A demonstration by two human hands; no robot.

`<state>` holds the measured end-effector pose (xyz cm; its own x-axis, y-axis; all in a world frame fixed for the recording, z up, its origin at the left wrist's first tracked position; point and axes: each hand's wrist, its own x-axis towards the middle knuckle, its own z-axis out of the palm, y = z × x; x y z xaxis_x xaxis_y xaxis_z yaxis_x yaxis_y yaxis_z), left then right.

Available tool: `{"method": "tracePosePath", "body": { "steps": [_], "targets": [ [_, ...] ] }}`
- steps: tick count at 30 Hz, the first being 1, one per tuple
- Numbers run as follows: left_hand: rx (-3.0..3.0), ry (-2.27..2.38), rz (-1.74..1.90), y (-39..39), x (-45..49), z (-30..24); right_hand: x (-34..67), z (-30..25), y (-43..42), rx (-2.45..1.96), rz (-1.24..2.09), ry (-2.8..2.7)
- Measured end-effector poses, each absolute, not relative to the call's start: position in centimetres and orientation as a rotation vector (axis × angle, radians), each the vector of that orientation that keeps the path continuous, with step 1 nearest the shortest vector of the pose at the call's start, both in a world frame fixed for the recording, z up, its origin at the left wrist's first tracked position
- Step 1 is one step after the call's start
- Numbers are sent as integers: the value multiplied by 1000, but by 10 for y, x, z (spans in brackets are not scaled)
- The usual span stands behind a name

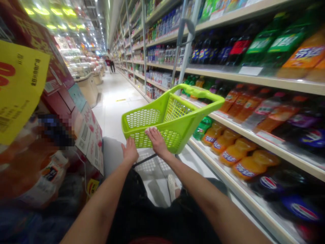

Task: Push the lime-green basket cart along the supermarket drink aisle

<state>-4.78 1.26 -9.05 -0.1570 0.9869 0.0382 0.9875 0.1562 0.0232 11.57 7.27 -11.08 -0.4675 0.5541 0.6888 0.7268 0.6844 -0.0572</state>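
Bright ceiling lamps (41,11); glare on floor (122,84); edges blurred.

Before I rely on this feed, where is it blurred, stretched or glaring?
Head view throughout: dark bottle at lower right smeared; yellow sign at left edge stretched; upper-left ceiling lights glaring; green cart, left hand and right hand comparatively clear.

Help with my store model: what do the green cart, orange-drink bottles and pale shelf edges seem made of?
Green cart: probably molded plastic, smooth and slightly glossy, judging by its even color and perforated walls.
Orange-drink bottles: likely clear, shiny plastic, since the drink's color shows through.
Pale shelf edges: matte wood or imitation, from the beige tone; blur hides any grain.
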Motion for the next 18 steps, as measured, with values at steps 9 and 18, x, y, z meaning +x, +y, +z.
{"method": "tracePosePath", "body": {
  "steps": [9,18],
  "targets": [
    [-1961,-2508,29,11,-72,-101,45,-143,90,-806,-239,-2380],
    [-1911,-2524,-12,16,-91,-112,17,-117,98,-722,-232,-2405]
  ]
}}
